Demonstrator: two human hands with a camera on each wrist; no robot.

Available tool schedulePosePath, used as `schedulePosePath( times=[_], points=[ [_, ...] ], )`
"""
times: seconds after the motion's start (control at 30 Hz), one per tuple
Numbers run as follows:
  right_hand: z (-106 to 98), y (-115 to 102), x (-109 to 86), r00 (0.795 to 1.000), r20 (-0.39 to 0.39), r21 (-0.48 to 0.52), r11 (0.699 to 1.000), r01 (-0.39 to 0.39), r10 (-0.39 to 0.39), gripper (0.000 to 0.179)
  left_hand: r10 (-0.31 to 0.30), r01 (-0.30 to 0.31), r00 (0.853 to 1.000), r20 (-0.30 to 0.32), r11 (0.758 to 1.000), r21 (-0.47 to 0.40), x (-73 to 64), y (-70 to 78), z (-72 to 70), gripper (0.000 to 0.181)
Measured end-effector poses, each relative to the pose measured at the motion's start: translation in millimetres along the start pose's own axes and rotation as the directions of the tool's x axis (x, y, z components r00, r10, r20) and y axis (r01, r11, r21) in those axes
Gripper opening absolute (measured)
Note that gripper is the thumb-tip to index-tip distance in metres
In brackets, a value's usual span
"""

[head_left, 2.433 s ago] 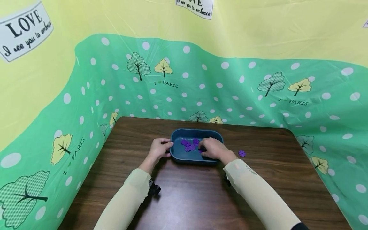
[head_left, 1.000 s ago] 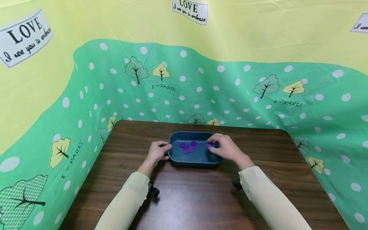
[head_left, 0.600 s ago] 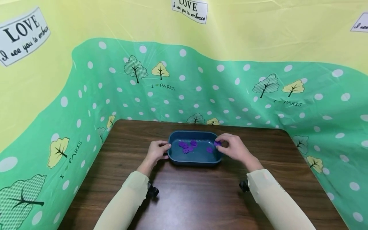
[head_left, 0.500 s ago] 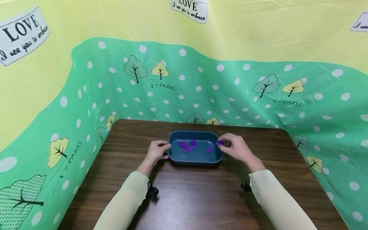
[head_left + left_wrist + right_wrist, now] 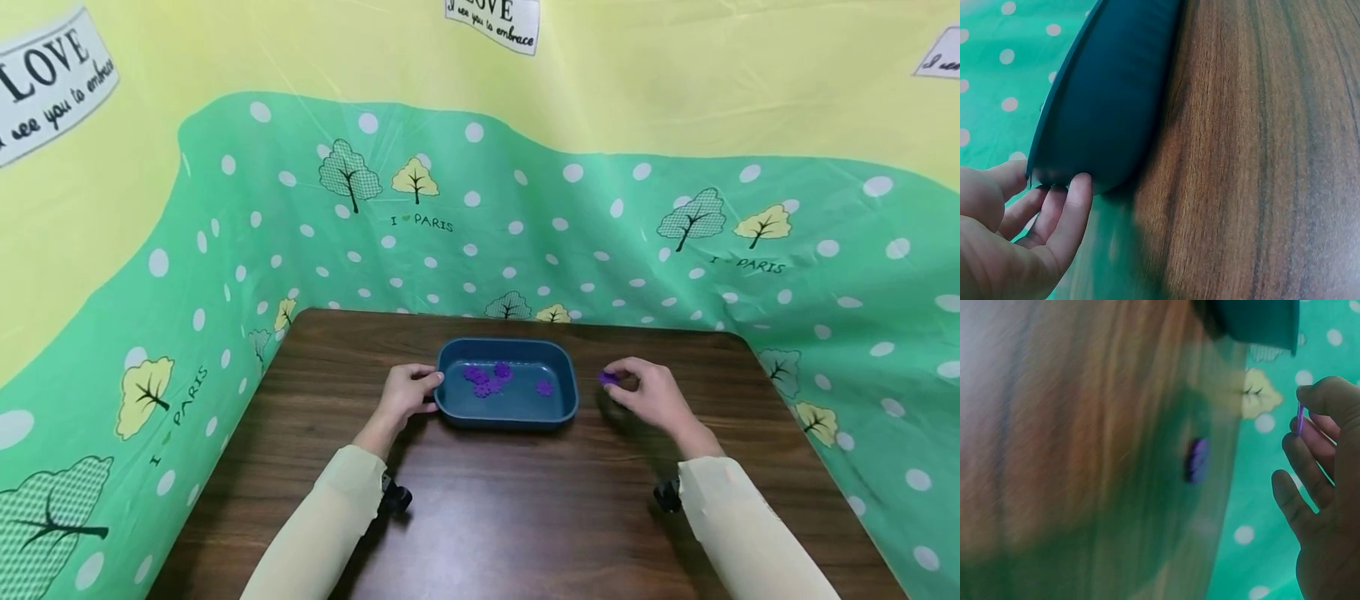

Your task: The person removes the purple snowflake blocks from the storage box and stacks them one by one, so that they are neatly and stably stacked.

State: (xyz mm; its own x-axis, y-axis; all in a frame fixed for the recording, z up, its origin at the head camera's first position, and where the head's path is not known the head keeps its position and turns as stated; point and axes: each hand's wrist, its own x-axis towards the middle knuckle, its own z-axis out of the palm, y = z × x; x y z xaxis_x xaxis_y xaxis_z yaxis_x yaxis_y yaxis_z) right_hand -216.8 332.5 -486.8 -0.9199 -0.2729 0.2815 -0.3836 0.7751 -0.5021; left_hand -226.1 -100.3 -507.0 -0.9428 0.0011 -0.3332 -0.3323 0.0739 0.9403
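In the head view a dark blue tray (image 5: 506, 417) stands on the table, with several purple snowflake discs (image 5: 482, 377) clustered in its left half and a single disc (image 5: 543, 388) toward the right. My left hand (image 5: 407, 390) pinches the tray's left end; in the left wrist view the thumb is at the rim and the fingers (image 5: 1071, 219) touch the outer wall. Right of the tray, my right hand (image 5: 652, 396) holds a purple disc (image 5: 1300, 419) edge-on between thumb and finger, above the table. Another disc (image 5: 1197, 460) lies on the table below, hidden in the head view.
The brown wooden table (image 5: 510, 517) extends around the tray. Behind it and along the sides hangs a green and yellow curtain (image 5: 517, 233) printed with dots and trees. A small black device (image 5: 396, 497) sits at each wrist.
My right hand has lifted a disc out of the tray and carried it rightward past the rim. One disc now lies apart in the tray's right half. My left hand has kept its grip.
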Motion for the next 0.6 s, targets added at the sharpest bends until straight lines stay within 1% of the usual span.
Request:
schedulePosePath(
  times=[0.13, 0.23, 0.43, 0.6],
  points=[
    [-1.1, 13.8, -8.3, 0.998, 0.005, -0.020, 0.998, -0.066, 0.066, 0.021, 0.001, -0.001, 1.000, -0.002, 1.000, 0.005, 1.2, 1.3, 0.7, 0.035],
    [-0.5, 21.4, -12.6, 0.994, 0.015, -0.057, 0.993, -0.104, 0.105, 0.022, 0.002, -0.002, 1.000, -0.005, 1.000, 0.008, 1.3, 1.9, 1.1, 0.035],
    [1.2, 33.2, -19.4, 0.982, 0.055, -0.084, 0.981, -0.174, 0.179, 0.025, 0.006, -0.005, 1.000, -0.006, 1.000, 0.011, 0.8, 0.7, 1.3, 0.035],
    [3.7, 39.4, -23.9, 0.975, 0.078, -0.080, 0.976, -0.202, 0.208, 0.027, 0.002, -0.002, 1.000, -0.005, 1.000, 0.017, 0.7, -0.8, 0.5, 0.036]
  ],
)
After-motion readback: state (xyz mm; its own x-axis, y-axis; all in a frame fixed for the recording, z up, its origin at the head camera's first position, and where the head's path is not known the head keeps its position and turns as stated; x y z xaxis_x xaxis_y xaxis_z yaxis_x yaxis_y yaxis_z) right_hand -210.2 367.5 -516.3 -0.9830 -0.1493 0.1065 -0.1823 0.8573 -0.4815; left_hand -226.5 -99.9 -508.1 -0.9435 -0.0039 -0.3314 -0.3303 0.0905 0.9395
